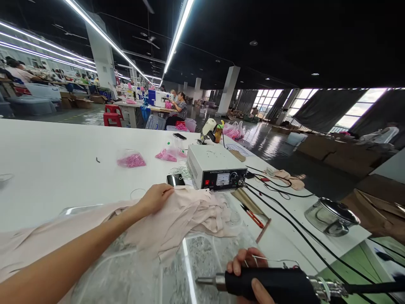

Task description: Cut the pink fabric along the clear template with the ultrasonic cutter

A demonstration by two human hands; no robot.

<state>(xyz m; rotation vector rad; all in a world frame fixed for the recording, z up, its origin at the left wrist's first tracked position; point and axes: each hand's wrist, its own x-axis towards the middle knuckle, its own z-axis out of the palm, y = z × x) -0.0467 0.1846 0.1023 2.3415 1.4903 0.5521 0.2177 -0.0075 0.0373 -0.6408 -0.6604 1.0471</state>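
My left hand (155,199) reaches across to the far edge of a heap of pale pink fabric (180,219), its fingers closed on the cloth. More of the same fabric trails off to the left beneath my forearm. At the lower right my right hand (245,264) is wrapped around a black ultrasonic welding gun (268,283). Its metal tip points left, over a clear sheet (177,276) with a grey mottled surface under it. Behind the fabric stands a white control box (218,164) with a dial and a lit red switch.
Thick black cables (284,215) run along the right side. Orange-handled thread snips (253,216) lie near a lidded glass pot (330,217). A phone (175,180) rests left of the box. Bags of pink pieces (131,159) lie farther back. Another person (181,107) sits at a sewing machine beyond.
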